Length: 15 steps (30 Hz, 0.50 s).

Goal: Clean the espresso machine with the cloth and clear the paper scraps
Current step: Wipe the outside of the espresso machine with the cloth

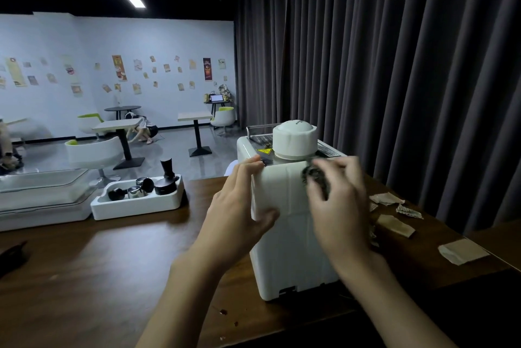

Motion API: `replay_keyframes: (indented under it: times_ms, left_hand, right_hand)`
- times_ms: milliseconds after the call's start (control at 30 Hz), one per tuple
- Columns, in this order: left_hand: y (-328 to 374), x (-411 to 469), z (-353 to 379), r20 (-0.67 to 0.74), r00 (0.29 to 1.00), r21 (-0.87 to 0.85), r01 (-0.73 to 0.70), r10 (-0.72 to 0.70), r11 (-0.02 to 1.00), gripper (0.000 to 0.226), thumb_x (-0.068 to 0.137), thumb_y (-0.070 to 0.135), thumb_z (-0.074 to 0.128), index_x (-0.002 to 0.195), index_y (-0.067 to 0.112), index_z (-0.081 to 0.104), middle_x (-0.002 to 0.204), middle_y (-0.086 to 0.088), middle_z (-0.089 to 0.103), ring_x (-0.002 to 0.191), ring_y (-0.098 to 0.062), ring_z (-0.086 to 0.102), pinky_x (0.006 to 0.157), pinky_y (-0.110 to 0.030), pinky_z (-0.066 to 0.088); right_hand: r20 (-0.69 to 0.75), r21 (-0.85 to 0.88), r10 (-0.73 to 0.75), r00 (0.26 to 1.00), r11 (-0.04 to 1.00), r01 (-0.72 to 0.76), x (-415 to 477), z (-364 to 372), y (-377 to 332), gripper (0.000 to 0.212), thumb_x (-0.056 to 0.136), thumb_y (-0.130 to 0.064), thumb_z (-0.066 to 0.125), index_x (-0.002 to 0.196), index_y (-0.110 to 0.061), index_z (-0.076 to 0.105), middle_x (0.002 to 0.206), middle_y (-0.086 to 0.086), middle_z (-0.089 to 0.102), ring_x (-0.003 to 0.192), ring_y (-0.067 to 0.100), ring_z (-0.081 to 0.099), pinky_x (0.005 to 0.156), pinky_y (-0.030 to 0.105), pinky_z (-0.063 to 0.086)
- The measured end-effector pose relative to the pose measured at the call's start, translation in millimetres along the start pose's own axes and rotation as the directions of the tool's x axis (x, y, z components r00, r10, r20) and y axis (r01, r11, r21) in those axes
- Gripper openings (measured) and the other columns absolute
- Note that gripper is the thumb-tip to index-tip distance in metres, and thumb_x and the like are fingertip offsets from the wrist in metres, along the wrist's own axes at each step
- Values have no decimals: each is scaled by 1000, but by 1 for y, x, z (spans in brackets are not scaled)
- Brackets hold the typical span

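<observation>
The white espresso machine [290,252] stands on the dark wooden table [112,263], its back panel facing me and a round white lid on top. My left hand [239,206] grips the machine's upper left corner, fingers over the top edge and thumb on the back panel. My right hand [338,206] is blurred and holds a dark cloth [315,178] against the upper right of the back panel. Brown paper scraps [394,223] lie on the table to the right of the machine, and a larger scrap [462,252] lies near the right edge.
A white foam tray [138,204] with a tamper, small jugs and dark parts sits to the left. A clear-lidded white case [42,198] is at the far left. A dark curtain [394,65] hangs close behind. Café tables and a crouching person are in the background.
</observation>
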<state>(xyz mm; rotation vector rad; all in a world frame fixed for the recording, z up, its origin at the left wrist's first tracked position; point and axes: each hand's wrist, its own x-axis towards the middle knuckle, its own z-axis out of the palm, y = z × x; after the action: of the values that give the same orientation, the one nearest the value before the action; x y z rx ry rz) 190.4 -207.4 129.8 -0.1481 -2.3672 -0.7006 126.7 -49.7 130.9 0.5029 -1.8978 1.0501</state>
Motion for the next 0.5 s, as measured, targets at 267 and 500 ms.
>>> replay_keyframes:
  times_ms: [267, 500]
  left_hand:
    - [3, 4, 8, -104, 994, 125, 51, -38, 991, 75, 75, 38, 81, 128, 39, 29, 148, 1, 26, 136, -24, 37, 105, -51, 42]
    - [29, 4, 29, -267, 950, 151, 205, -160, 967, 65, 75, 57, 73, 119, 38, 30, 116, 0, 47, 114, -27, 47, 94, -47, 41]
  right_hand:
    - [41, 54, 39, 998, 998, -42, 11, -13, 25, 35, 79, -3, 74, 114, -11, 70, 120, 11, 51, 110, 21, 52, 93, 17, 36]
    - [352, 360, 91, 932, 906, -225, 37, -42, 50, 32, 82, -11, 75, 111, -23, 69, 109, -15, 68, 102, -4, 62, 87, 8, 45]
